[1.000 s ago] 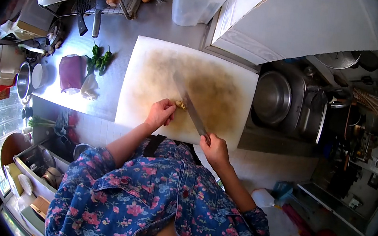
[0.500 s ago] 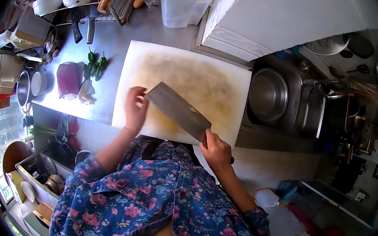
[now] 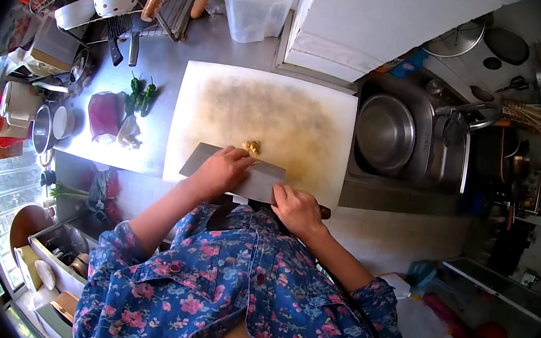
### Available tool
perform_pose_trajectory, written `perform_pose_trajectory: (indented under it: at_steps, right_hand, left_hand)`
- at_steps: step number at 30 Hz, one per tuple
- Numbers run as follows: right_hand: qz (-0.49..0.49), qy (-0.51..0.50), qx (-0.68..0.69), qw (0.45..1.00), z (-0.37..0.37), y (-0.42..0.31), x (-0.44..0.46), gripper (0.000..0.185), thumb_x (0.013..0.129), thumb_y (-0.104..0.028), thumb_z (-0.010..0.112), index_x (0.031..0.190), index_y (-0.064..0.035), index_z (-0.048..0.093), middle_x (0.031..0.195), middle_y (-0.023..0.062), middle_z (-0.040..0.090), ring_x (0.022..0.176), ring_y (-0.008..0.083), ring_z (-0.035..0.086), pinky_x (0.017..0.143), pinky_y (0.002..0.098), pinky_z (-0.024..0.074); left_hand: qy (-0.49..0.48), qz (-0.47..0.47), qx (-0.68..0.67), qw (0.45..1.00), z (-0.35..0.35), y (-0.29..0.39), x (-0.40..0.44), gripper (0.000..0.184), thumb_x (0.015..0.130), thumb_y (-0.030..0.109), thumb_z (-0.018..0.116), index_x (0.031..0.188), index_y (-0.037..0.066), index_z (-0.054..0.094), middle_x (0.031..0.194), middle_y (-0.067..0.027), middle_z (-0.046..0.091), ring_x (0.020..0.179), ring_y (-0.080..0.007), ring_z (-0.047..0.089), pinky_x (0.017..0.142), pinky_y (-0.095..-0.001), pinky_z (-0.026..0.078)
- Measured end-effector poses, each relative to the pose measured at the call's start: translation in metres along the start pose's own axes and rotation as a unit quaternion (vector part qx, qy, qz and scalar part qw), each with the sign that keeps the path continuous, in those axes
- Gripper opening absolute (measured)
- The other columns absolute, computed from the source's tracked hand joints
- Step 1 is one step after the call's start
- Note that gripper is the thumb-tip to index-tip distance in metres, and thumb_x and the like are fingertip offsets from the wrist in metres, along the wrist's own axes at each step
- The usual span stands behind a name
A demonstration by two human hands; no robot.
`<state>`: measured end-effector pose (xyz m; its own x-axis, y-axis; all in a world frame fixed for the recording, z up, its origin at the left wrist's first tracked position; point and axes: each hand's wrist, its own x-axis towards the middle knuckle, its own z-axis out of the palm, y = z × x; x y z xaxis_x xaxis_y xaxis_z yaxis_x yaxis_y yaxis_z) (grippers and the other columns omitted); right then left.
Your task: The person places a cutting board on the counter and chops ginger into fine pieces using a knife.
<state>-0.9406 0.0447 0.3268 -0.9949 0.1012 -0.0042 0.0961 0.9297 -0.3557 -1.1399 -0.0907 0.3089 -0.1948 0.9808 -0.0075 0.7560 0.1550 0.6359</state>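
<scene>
Wrapped around the handle of a broad cleaver (image 3: 265, 183), the right hand (image 3: 297, 209) has a closed grip, with the dark handle end showing beyond it. The blade lies flat-side up along the near edge of a white cutting board (image 3: 271, 105). The left hand (image 3: 226, 167) lies over the blade, fingers bent; whether its grip pinches the metal or only rests there, I cannot tell. Just beyond those fingertips, a small yellowish lump (image 3: 251, 147) sits on the board, whose middle is stained brown. The board lies on a steel worktop (image 3: 233, 53). To its left are green peppers (image 3: 139, 96), with a purple packet (image 3: 104, 115) and a whitish bag (image 3: 129, 131) near them. To its right, a round metal basin (image 3: 385, 133) stands in the sink (image 3: 441, 168). Beyond the board stands a clear plastic container (image 3: 253, 12).
</scene>
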Motion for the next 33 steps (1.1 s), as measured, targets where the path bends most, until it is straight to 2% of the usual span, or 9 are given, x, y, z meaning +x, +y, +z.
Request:
perform_pose_trajectory:
  at_steps: [5, 11, 13, 16, 22, 25, 28, 29, 33]
  right_hand:
    - [-0.035, 0.028, -0.003, 0.999, 0.006, -0.001, -0.008, 0.036, 0.074, -0.017, 0.065, 0.101, 0.0054, 0.059, 0.073, 0.0125, 0.06, 0.063, 0.0255, 0.062, 0.057, 0.0343, 0.0511]
    - [-0.034, 0.034, 0.013, 0.999, 0.002, -0.005, -0.016, 0.036, 0.074, -0.016, 0.064, 0.101, 0.0056, 0.057, 0.073, 0.013, 0.06, 0.063, 0.0269, 0.062, 0.058, 0.036, 0.0515]
    - [-0.01, 0.034, 0.03, 0.999, 0.001, -0.004, -0.02, 0.037, 0.074, -0.016, 0.065, 0.103, 0.0047, 0.056, 0.073, 0.0131, 0.06, 0.063, 0.0281, 0.062, 0.058, 0.0367, 0.0514]
    - [0.058, 0.013, 0.035, 0.998, -0.013, -0.003, -0.036, 0.047, 0.066, -0.019, 0.076, 0.107, -0.0033, 0.058, 0.076, 0.0103, 0.06, 0.065, 0.0256, 0.062, 0.06, 0.0361, 0.051]
    - [0.22, 0.098, 0.097, 0.966, -0.009, 0.006, -0.102, 0.04, 0.071, -0.014, 0.073, 0.107, -0.002, 0.06, 0.081, 0.0149, 0.064, 0.068, 0.0304, 0.065, 0.06, 0.0368, 0.0525]
    - [0.325, 0.189, 0.151, 0.914, 0.002, 0.001, -0.118, 0.03, 0.076, -0.012, 0.07, 0.103, 0.0011, 0.063, 0.08, 0.0166, 0.066, 0.066, 0.0288, 0.065, 0.061, 0.0347, 0.0527]
    - [0.453, 0.186, 0.232, 0.841, 0.002, -0.006, -0.117, 0.027, 0.079, -0.014, 0.07, 0.099, 0.0032, 0.065, 0.076, 0.0166, 0.066, 0.064, 0.0248, 0.065, 0.059, 0.0327, 0.0517]
    - [0.47, 0.198, 0.251, 0.823, 0.002, -0.009, -0.114, 0.027, 0.08, -0.015, 0.07, 0.099, 0.0041, 0.065, 0.07, 0.0147, 0.065, 0.061, 0.0186, 0.062, 0.058, 0.0312, 0.0499]
    - [0.514, 0.205, 0.297, 0.778, 0.012, -0.014, -0.113, 0.029, 0.081, -0.016, 0.07, 0.1, 0.0051, 0.065, 0.066, 0.0095, 0.062, 0.058, 0.0131, 0.056, 0.056, 0.0288, 0.0472]
  left_hand:
    - [-0.118, 0.022, 0.036, 0.992, -0.005, -0.012, 0.01, 0.012, 0.078, 0.01, 0.063, 0.088, 0.004, 0.067, 0.096, -0.0123, 0.062, 0.095, -0.0299, 0.058, 0.082, -0.037, 0.05]
    - [-0.078, 0.122, 0.031, 0.989, 0.01, -0.031, 0.024, 0.005, 0.078, 0.009, 0.061, 0.08, 0.005, 0.063, 0.083, -0.0107, 0.059, 0.083, -0.0308, 0.057, 0.074, -0.0397, 0.049]
    - [-0.058, 0.108, 0.012, 0.992, 0.004, -0.037, 0.039, 0.005, 0.078, 0.008, 0.06, 0.081, 0.006, 0.064, 0.082, -0.0109, 0.059, 0.082, -0.0309, 0.057, 0.074, -0.0394, 0.05]
    - [-0.072, 0.08, 0.065, 0.992, -0.003, -0.059, 0.068, 0.009, 0.082, 0.009, 0.057, 0.085, 0.006, 0.065, 0.084, -0.0104, 0.06, 0.085, -0.0309, 0.058, 0.074, -0.0403, 0.049]
    - [-0.198, 0.064, 0.122, 0.97, 0.011, -0.095, 0.107, 0.01, 0.083, 0.01, 0.056, 0.086, 0.011, 0.065, 0.087, -0.0087, 0.061, 0.09, -0.0288, 0.057, 0.074, -0.0395, 0.048]
    - [-0.243, 0.085, 0.127, 0.958, 0.014, -0.09, 0.118, 0.009, 0.083, 0.01, 0.056, 0.085, 0.011, 0.064, 0.086, -0.0082, 0.061, 0.089, -0.0281, 0.058, 0.072, -0.0389, 0.048]
    - [-0.255, 0.106, 0.14, 0.951, 0.016, -0.079, 0.129, 0.008, 0.082, 0.01, 0.055, 0.082, 0.012, 0.063, 0.085, -0.007, 0.062, 0.089, -0.0273, 0.058, 0.072, -0.0387, 0.048]
    - [-0.251, 0.111, 0.138, 0.952, 0.02, -0.081, 0.132, 0.009, 0.082, 0.009, 0.054, 0.081, 0.013, 0.063, 0.084, -0.0065, 0.063, 0.09, -0.0271, 0.059, 0.072, -0.0386, 0.048]
    - [-0.286, 0.109, 0.158, 0.939, 0.023, -0.078, 0.144, 0.009, 0.082, 0.012, 0.053, 0.079, 0.013, 0.062, 0.084, -0.0067, 0.063, 0.087, -0.0277, 0.06, 0.07, -0.0396, 0.048]
